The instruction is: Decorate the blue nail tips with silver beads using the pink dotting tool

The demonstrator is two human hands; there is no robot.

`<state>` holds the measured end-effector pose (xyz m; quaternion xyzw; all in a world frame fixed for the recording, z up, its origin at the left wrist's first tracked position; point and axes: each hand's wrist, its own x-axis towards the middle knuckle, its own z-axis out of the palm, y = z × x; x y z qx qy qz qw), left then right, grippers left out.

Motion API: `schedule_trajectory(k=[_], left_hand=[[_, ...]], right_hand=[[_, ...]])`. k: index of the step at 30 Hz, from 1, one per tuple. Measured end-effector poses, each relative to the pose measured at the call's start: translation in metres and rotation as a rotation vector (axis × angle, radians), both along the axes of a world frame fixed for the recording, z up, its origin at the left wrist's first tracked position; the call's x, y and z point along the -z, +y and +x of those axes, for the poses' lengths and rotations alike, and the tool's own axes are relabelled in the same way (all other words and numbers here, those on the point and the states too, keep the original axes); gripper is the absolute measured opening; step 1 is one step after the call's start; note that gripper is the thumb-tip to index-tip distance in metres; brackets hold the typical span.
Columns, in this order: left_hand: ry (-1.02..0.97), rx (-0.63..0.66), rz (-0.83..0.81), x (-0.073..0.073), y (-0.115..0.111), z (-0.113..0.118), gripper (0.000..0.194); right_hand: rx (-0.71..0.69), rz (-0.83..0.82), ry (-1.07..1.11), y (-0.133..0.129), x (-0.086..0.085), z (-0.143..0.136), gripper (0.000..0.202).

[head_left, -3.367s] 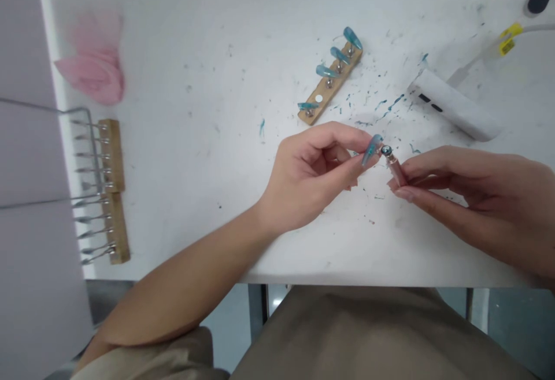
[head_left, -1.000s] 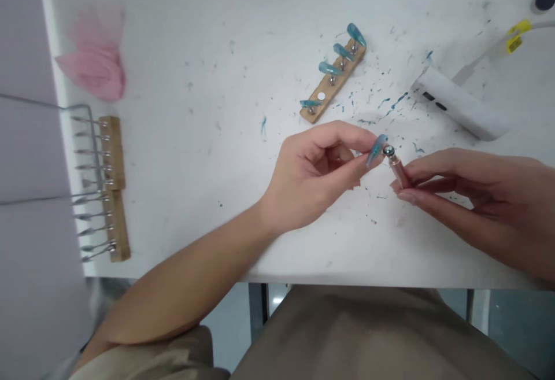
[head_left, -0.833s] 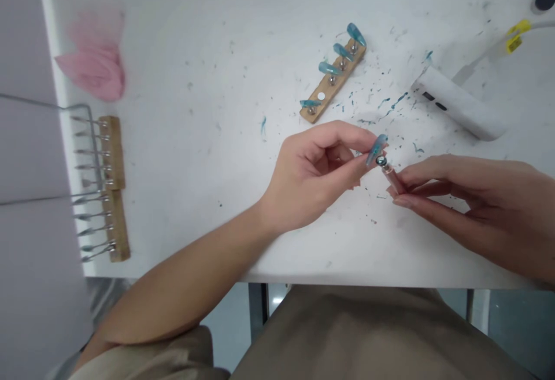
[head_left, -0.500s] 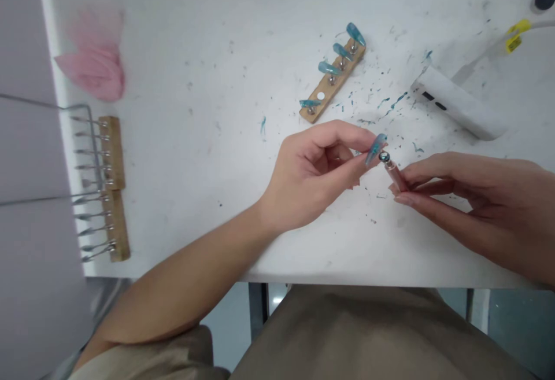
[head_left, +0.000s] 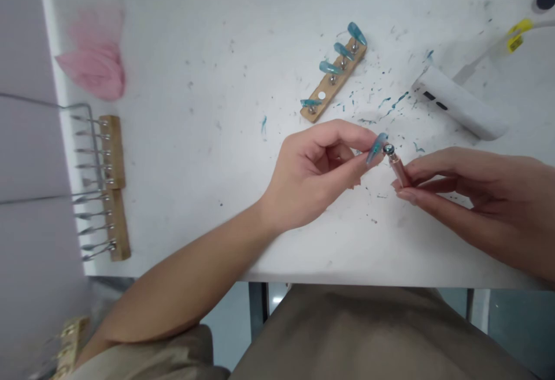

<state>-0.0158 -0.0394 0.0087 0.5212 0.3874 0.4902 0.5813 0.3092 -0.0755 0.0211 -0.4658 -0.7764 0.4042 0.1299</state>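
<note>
- The left hand (head_left: pixel 314 174) was closed in a pinch on a blue false nail (head_left: pixel 375 148), gripped between thumb and forefinger above the tabletop (head_left: pixel 208 50), near the middle of its near edge.
- The right hand (head_left: pixel 481 200) was closed around a pink pen-shaped tool (head_left: pixel 396 167); its round metallic head sat just beside the nail's tip (whether it touched the nail cannot be told).
- A wooden nail strip (head_left: pixel 333 79) lay diagonally behind the left hand, toward the far edge of the tabletop. It carried four blue nails on metal studs, and one stud position showed a bare white dot.
- Blue flecks and smears were scattered over the tabletop between the strip and a white rectangular device (head_left: pixel 457 108), which lay toward the right edge, behind the right hand.
- A white cable with a yellow tag (head_left: pixel 515 36) ran near the far right corner.
- A pink cloth (head_left: pixel 97 70) lay near the far left corner.
- Two wooden blocks with metal clips (head_left: pixel 110 186) lay along the left edge, end to end.
</note>
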Motion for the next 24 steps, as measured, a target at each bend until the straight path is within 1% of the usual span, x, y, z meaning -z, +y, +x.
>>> schedule_trajectory(k=[2,4,6,9,11,12,14,17,19,22,24], left_hand=[[-0.001,-0.002,0.01,0.001,0.0,0.0,0.023],[-0.012,0.005,0.021,0.001,0.001,0.0,0.023],[-0.014,0.016,0.027,0.001,0.002,0.0,0.024],[-0.01,0.029,0.02,-0.001,0.001,-0.002,0.022],[-0.022,0.027,0.018,-0.002,0.001,-0.002,0.02],[-0.026,0.022,0.017,-0.003,0.0,-0.002,0.019],[-0.026,0.02,0.022,-0.002,0.0,-0.003,0.019],[-0.021,0.025,0.036,-0.001,0.001,-0.003,0.019],[-0.022,0.025,0.042,0.0,0.001,-0.004,0.02],[-0.025,0.028,0.038,0.0,0.0,-0.004,0.021],[-0.028,0.033,0.035,-0.001,0.0,-0.004,0.022]], right_hand=[[-0.003,-0.009,0.003,0.002,-0.005,-0.002,0.087],[-0.011,-0.024,0.012,0.007,-0.011,-0.009,0.081],[-0.022,-0.033,0.046,0.012,-0.016,-0.019,0.07],[-0.04,-0.002,0.141,0.019,-0.022,-0.035,0.051],[-0.062,0.014,0.174,0.02,-0.024,-0.039,0.045],[-0.07,0.008,0.161,0.019,-0.024,-0.039,0.047],[-0.058,-0.015,0.094,0.015,-0.023,-0.034,0.057],[-0.001,-0.007,-0.011,0.006,-0.018,-0.018,0.073],[0.017,0.014,-0.033,0.002,-0.014,-0.007,0.08],[0.032,0.025,-0.033,0.001,-0.013,0.001,0.084],[0.041,0.023,-0.031,0.004,-0.016,-0.002,0.083]])
